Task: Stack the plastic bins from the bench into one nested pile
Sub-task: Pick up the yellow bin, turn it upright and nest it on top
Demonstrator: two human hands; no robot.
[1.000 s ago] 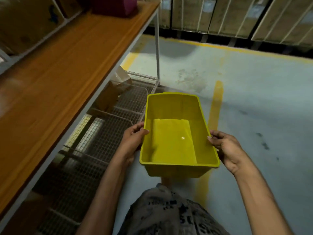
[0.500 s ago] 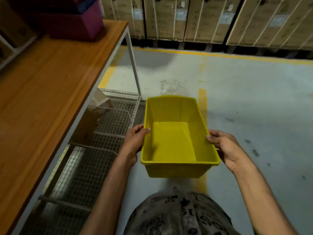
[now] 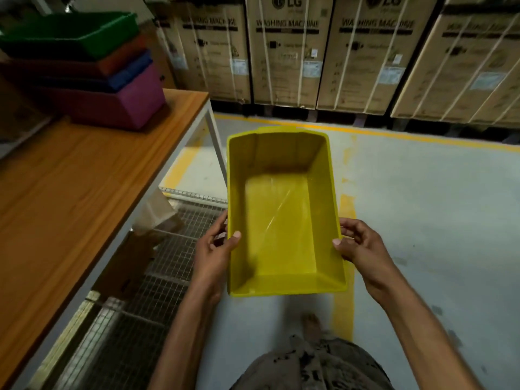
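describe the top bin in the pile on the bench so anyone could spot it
Find the wooden bench on the left; bins stand nested at its far end. The green bin sits topmost, above the orange bin, blue bin and magenta bin. It alone is green.

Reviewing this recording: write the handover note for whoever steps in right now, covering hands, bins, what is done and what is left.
Left hand grips the yellow bin by its left rim, and right hand grips its right rim.
The bin is empty and held upright over the floor beside the bench.
Done: nested pile at the bench's far end, green bin on top, then orange bin, blue bin and magenta bin.
Left: nest the yellow bin into the green one.
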